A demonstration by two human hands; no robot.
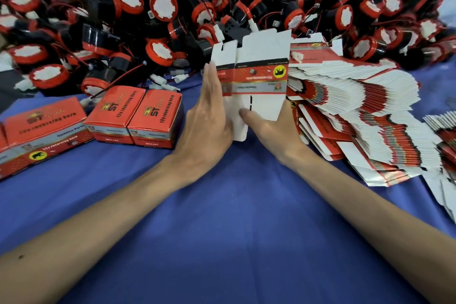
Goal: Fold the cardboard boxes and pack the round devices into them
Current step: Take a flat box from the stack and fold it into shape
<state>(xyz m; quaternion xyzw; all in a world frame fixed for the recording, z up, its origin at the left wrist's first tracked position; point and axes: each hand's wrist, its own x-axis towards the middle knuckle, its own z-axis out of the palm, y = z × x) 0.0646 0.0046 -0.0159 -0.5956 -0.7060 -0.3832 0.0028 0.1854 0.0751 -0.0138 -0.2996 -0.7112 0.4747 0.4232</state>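
Observation:
A flat red-and-white cardboard box blank (259, 74) stands upright above the blue cloth at the centre. My left hand (209, 116) presses straight fingers against its left edge. My right hand (269, 131) holds it from below, thumb on the front white flap, fingers hidden behind it. A big heap of round black-and-red devices (162, 7) with red wires and white plugs fills the back. A fanned stack of flat box blanks (357, 116) lies at the right, just behind my right hand.
Three folded red boxes (134, 116) stand in a row at the left on the blue cloth (227, 217). A second small pile of flat blanks (444, 131) shows at the far right edge.

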